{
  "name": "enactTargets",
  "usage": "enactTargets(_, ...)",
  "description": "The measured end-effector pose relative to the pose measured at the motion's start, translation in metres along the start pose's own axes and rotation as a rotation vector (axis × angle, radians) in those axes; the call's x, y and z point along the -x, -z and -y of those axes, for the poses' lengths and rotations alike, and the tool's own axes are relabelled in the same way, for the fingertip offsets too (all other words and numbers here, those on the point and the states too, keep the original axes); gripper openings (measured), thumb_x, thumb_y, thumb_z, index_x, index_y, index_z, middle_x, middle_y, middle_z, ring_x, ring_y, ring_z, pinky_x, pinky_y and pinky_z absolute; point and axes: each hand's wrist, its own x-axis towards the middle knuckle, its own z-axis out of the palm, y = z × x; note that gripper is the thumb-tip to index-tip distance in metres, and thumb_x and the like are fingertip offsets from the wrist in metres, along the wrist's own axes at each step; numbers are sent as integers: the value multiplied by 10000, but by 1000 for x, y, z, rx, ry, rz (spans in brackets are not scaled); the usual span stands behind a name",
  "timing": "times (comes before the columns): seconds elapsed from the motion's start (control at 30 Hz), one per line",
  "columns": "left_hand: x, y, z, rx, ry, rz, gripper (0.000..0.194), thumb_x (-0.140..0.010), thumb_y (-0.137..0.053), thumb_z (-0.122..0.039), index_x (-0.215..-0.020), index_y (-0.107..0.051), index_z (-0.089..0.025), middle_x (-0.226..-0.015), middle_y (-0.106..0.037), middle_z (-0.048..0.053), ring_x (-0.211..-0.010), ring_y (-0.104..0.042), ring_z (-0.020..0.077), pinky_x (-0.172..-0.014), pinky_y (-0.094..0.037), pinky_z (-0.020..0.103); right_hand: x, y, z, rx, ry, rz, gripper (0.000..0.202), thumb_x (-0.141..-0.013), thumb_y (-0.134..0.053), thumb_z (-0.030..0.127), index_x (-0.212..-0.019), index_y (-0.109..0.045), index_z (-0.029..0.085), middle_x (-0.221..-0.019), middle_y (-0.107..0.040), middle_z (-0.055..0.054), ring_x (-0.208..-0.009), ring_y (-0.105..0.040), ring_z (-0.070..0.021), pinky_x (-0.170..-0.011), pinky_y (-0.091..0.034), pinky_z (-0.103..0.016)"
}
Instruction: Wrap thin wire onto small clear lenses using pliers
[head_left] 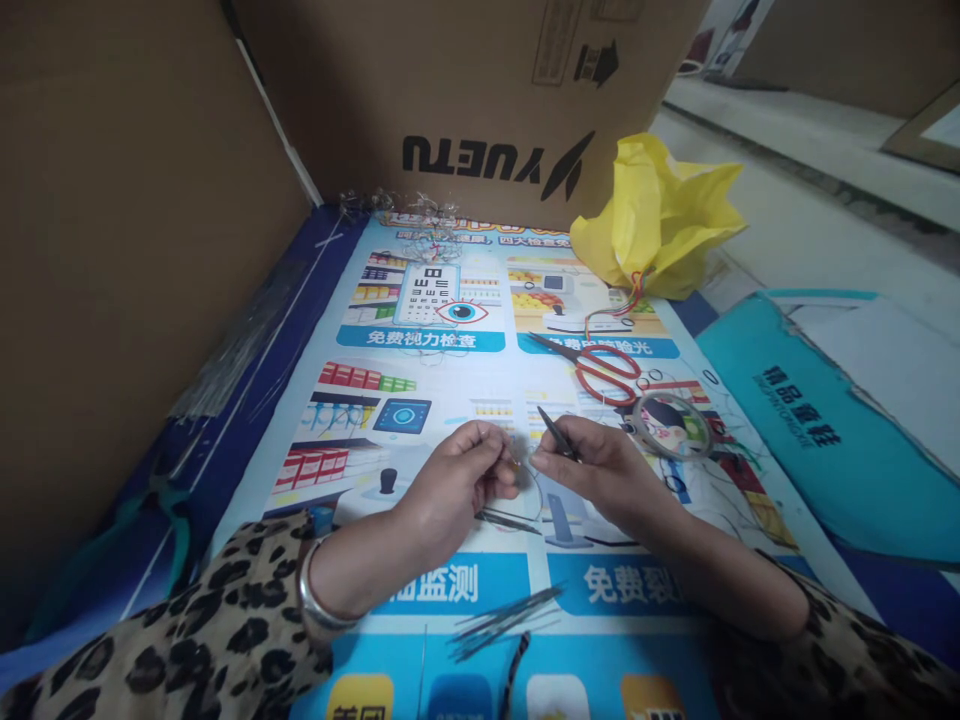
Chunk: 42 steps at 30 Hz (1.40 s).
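Near the middle of the printed poster (450,390), my left hand (469,475) is closed in a pinch; what lies between its fingertips is too small to make out. Thin dark wires (510,521) stick out below its fingers. Just to the right, my right hand (600,460) is closed on a dark pointed tool (555,433), its tip aimed up and left. A small gap separates the two hands. Red-handled scissors (607,372) lie beyond my right hand, and a roll of tape (673,425) sits beside it. A bundle of thin wires (506,620) rests nearer to me.
A yellow bag (660,220) stands at the back right, with coloured cords beside it. Large cardboard (480,90) rises behind and at left. Tangled wires (427,220) lie at the back. Teal pliers (169,510) are at left, a teal box piece (825,420) at right.
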Motion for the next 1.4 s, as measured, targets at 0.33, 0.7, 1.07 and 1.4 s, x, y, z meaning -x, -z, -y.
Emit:
enactTargets(0.33, 1, -4, -4, 35, 36, -29, 40, -766, -537, -179, -758, -518, -145, -614, -533, 3, -567, -523, 99, -598, -453, 248, -1, 1, 1, -31, -15, -18, 237, -747, -589, 398, -687, -512, 182, -596, -412, 47, -558, -371, -84, -502, -310, -214)
enactTargets(0.7, -2, 8, -7, -127, -69, 156, 181, -703, -437, -96, -818, -562, -155, -643, -530, -1, -490, -451, 73, -504, -344, 219, 0, 2, 2, -73, -38, -42, 210, -740, -601, 366, -690, -521, 178, -574, -408, 53, -534, -348, -73, -479, -288, -210)
enactTargets(1.07, -5, 9, -5, -262, -30, 131, 175, -710, -646, -232, -782, -506, -156, -692, -531, -35, -493, -504, 43, -472, -399, 172, 0, 1, 0, -50, -11, -23, 246, -748, -592, 400, -688, -520, 173, -586, -403, 45, -557, -351, -79, -498, -292, -213)
enactTargets(1.4, -4, 8, -8, -402, -15, 107, 204, -680, -654, -219, -701, -465, -147, -655, -572, -20, -487, -520, 46, -474, -453, 178, 3, -1, 3, 41, 70, -40, 195, -761, -588, 369, -717, -546, 184, -632, -487, 34, -609, -425, -96, -555, -346, -222)
